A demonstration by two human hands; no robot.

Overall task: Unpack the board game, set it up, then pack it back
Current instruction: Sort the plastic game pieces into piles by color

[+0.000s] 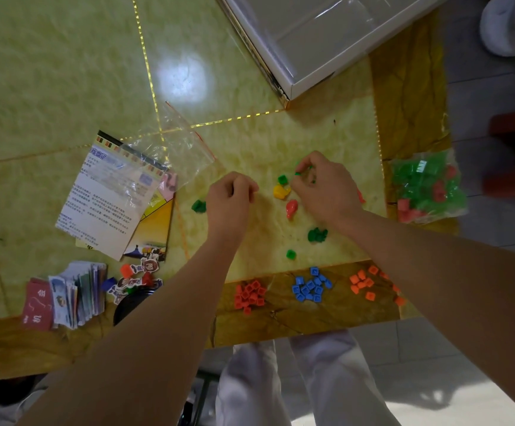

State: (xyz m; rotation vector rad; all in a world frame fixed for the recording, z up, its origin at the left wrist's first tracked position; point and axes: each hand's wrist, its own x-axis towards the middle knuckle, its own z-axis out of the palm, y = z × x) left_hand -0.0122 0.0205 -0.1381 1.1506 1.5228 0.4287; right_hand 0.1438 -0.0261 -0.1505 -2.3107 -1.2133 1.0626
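Fingers (307, 168) of the right hand (324, 187): curled, the tips pinching a small green piece (297, 173) just above the surface (65, 72).
Fingers of the left hand (230, 198): clenched in a loose fist, knuckles up; whether anything is inside cannot be told.
Loose pieces: a green cube (283, 179) touches a yellow pawn (281, 191), just left of the right hand, with a red pawn (291, 208) below them. A green pawn (198, 206) lies just beside the left hand. A second green pawn (317, 234) and a second green cube (291, 254) lie nearer the person.
Sorted piles: red cubes (250, 296), blue cubes (310, 287) and orange cubes (365, 284) sit in a row along the near edge, each pile apart from the next.
House packet (428, 186): clear, holding green and red houses, at the right edge (count not legible).
Zip bag (170, 149): clear, red-trimmed, flat, overlapping the rule sheet (105, 198).
Rule sheet: printed side up, resting on the folded board (153, 229).
Near left: character standees (136, 276), a stack of paper money (78, 293) and a red card (38, 305).
Box tray (299, 84): white, at the far right corner, with a clear plastic insert inside.
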